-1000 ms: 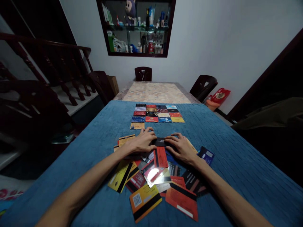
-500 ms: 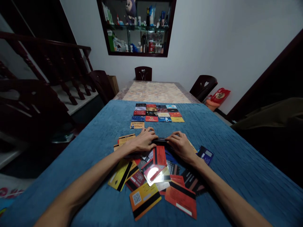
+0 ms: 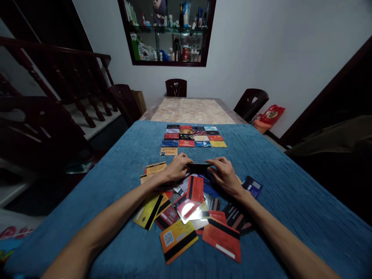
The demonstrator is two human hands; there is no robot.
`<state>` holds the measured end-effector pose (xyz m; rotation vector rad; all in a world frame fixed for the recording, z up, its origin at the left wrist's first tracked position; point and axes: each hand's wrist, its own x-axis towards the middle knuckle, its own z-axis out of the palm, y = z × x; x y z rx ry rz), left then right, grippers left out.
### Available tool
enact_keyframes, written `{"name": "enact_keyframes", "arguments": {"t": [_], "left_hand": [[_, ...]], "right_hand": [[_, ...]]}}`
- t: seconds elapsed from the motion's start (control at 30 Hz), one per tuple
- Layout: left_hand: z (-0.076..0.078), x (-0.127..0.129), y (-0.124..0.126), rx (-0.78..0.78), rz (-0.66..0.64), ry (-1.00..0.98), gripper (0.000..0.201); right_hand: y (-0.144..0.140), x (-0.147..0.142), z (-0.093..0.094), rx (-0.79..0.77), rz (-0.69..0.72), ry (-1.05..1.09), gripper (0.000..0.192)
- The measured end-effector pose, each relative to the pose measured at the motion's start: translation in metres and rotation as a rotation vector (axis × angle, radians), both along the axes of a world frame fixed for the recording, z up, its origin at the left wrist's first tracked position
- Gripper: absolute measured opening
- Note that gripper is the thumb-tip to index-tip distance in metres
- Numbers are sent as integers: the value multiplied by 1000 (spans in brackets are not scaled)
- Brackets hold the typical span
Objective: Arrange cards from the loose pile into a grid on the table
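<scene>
A dark card (image 3: pixel 199 167) is held between both hands just above a loose heap of cards (image 3: pixel 192 209) on the blue cloth. My left hand (image 3: pixel 176 169) pinches its left end and my right hand (image 3: pixel 224 175) its right end. The heap lies face down mostly, showing black magnetic stripes on red, yellow and orange backs. Beyond the hands, a neat grid of cards (image 3: pixel 192 136) lies face up in rows, with one yellow card (image 3: pixel 169 151) starting a nearer row at the left.
The blue cloth (image 3: pixel 279 186) covers the near table; a patterned table top (image 3: pixel 190 110) continues behind it. Dark chairs (image 3: pixel 251 103) stand around the far end. A stair railing (image 3: pixel 58 77) runs at the left and a wall shelf (image 3: pixel 167 33) holds bottles.
Both hands have raised the dark card off the heap and brought it slightly farther from me. The camera has tilted a little.
</scene>
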<state>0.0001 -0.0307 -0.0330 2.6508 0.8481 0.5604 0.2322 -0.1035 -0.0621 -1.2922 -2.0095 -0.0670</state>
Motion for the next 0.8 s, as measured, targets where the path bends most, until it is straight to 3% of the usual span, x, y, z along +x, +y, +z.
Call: {"name": "enact_keyframes", "arguments": {"t": [0.2, 0.3, 0.37, 0.6, 0.8], "left_hand": [[-5, 0, 5, -51, 71, -111, 25], [-4, 1, 5, -77, 69, -125, 23], [-2, 1, 5, -104, 63, -123, 23], [1, 1, 4, -120, 59, -137, 25], [6, 1, 2, -102, 74, -273, 35]], "right_hand": [[1, 0, -4, -71, -23, -25, 39], [2, 0, -5, -76, -20, -9, 25], [3, 1, -5, -62, -12, 41, 17], [0, -1, -1, -26, -58, 242, 18], [0, -3, 2, 60, -85, 379, 14]]}}
